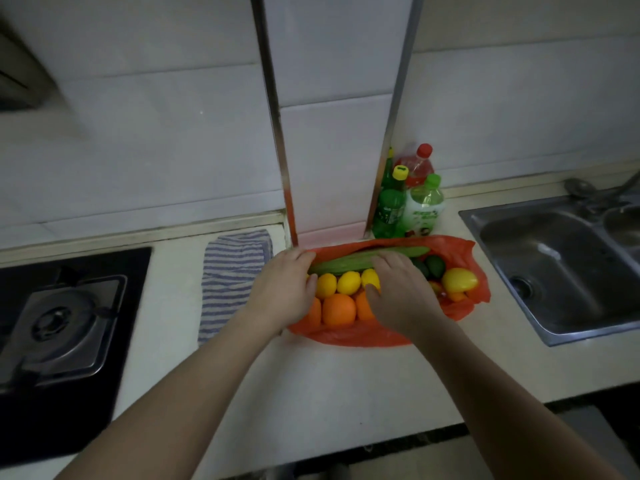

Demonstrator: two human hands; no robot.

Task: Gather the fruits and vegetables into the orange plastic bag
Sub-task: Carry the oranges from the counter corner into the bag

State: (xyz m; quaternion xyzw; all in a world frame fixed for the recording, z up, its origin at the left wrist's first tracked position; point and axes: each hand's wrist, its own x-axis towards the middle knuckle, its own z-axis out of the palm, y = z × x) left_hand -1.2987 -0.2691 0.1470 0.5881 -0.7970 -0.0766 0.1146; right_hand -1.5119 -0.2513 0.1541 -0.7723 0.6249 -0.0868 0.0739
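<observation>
While my left hand (287,289) grips the cucumber (346,263) on the opened orange bag (346,336), I cannot tell my right hand's (398,296) grip; no fruit seems left outside.

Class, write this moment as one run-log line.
left hand: on cucumber end | right hand: on cucumber and lemons | orange plastic bag: open on counter, oranges inside | grips: unclear
</observation>
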